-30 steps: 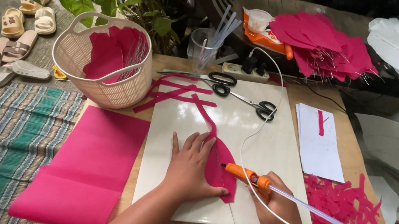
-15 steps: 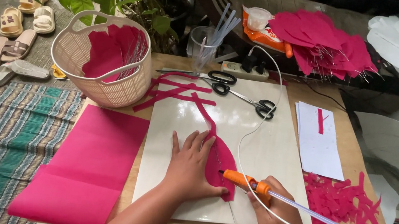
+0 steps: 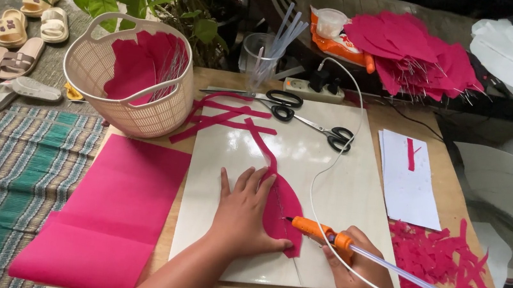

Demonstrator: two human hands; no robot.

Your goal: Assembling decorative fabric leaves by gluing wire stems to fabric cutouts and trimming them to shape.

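Note:
My left hand (image 3: 242, 210) lies flat, fingers spread, pressing a pink petal-shaped felt piece (image 3: 285, 206) onto a white board (image 3: 343, 173). My right hand (image 3: 354, 274) grips an orange glue gun (image 3: 317, 231) with a clear glue stick sticking out behind and a white cord trailing. The gun's tip touches the petal's lower right edge, close to my left thumb. A thin wire runs under the petal.
A cream basket (image 3: 132, 78) with pink pieces stands at the back left. Pink felt sheets (image 3: 104, 210) lie left of the board. Two scissors (image 3: 311, 118), a power strip (image 3: 314, 91), a cup of glue sticks (image 3: 263, 58), white paper (image 3: 407, 180), pink scraps (image 3: 443, 258) and stacked petals (image 3: 415, 53) surround it.
The glue gun tip has slid down along the petal's right edge toward its lower end. My left hand has stayed pressed on the petal.

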